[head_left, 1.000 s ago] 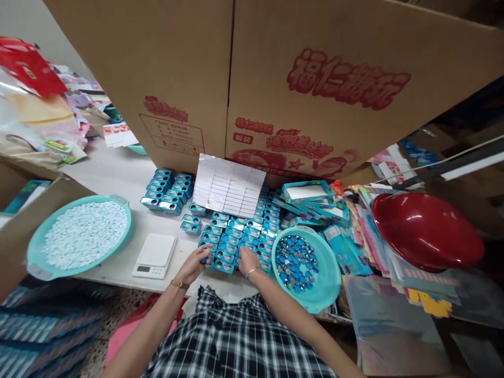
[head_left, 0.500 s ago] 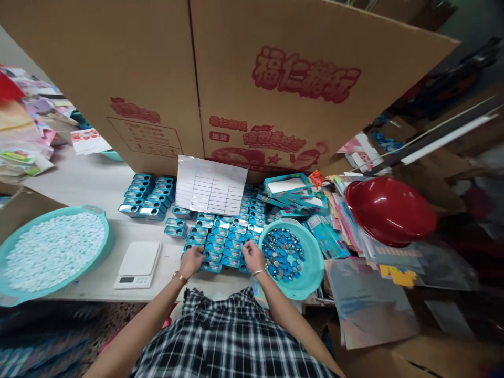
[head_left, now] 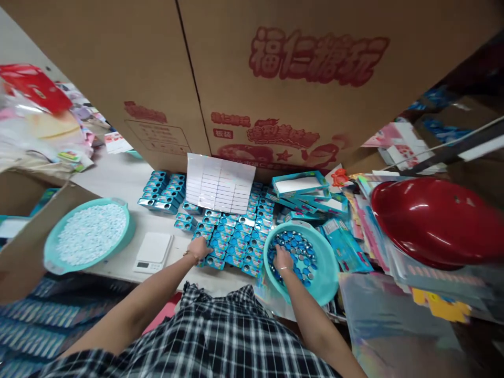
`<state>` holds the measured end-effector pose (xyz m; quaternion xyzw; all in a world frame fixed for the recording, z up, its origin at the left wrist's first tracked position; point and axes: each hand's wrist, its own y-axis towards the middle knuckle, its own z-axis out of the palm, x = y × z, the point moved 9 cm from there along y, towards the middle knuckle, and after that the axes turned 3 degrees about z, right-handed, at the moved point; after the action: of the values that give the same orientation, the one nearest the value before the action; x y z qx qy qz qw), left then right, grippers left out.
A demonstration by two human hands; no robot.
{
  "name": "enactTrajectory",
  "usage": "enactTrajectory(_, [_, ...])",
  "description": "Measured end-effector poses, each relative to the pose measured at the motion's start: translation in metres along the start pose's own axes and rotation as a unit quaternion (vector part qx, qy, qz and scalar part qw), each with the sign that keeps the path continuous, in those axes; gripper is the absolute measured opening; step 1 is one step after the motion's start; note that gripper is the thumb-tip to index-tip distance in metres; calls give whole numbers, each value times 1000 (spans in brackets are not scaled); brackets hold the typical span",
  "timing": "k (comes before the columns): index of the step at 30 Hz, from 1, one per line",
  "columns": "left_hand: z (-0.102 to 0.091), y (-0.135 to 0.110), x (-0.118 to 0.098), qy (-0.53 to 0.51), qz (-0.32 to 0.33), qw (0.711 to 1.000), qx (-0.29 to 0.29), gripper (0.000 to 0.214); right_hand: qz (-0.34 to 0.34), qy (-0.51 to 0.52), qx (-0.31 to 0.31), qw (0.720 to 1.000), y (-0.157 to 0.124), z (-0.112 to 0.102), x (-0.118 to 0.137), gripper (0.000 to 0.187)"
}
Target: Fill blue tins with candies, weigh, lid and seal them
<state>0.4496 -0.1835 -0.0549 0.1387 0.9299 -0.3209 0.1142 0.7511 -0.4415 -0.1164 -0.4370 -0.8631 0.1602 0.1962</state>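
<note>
My right hand [head_left: 282,258] reaches into a turquoise basin [head_left: 325,278] of small round blue and silver discs [head_left: 301,247]. Its fingertips are drawn together among the discs, and what they pinch is hidden. Rows of small blue boxes [head_left: 238,244] with round holes stand on the table in front of me. At the left front edge of these rows, my left hand [head_left: 200,248] rests with curled fingers against the boxes. Whether it grips anything is too small to make out. A white sheet with a printed grid [head_left: 219,184] leans over the back rows.
Left of the boxes lie a white scale [head_left: 154,251] and a turquoise basin of pale pellets [head_left: 126,236]. More blue boxes [head_left: 163,191] are stacked behind. A large cardboard carton [head_left: 232,68] walls off the back. Flat blue packs [head_left: 301,184] and a red basin [head_left: 437,218] are at right.
My right hand has moved from the right front of the box rows into the basin of discs. My left hand stays by the boxes. The view has shifted slightly.
</note>
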Motion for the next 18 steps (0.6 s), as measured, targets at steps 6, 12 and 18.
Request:
enactTrajectory(6, [1, -3, 8, -76, -22, 997, -19, 30, 1, -19, 6, 1000, -2, 5, -4, 33])
enactTrajectory(12, [-9, -23, 28, -279, 3, 959, -50, 24, 65, -20, -9, 998, -21, -19, -36, 30])
enactTrajectory(18, [-26, -44, 85, -492, -10, 869, -57, 39, 82, -48, -1, 995, -31, -36, -45, 41])
